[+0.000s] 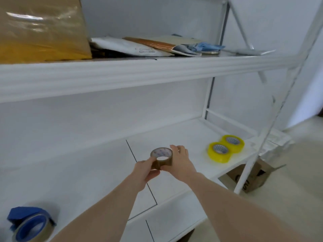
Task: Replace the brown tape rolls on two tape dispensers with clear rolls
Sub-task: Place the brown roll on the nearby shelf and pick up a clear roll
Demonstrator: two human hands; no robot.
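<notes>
A brown tape roll (164,162) is held upright above the white lower shelf (104,172), its open core facing me. My left hand (146,170) pinches its lower left edge. My right hand (180,162) grips its right side, thumb underneath and fingers spread over the top. Two yellowish clear tape rolls (225,148) lie flat side by side on the shelf to the right, well apart from my hands. At the lower left corner sits a blue tape dispenser (30,224) with a roll in it.
The upper shelf (139,74) carries a taped cardboard parcel (40,28) and a stack of mailers and flat packages (157,45). A white slanted frame post (272,116) stands at the right. An open cardboard box (251,177) sits on the floor beneath the shelf.
</notes>
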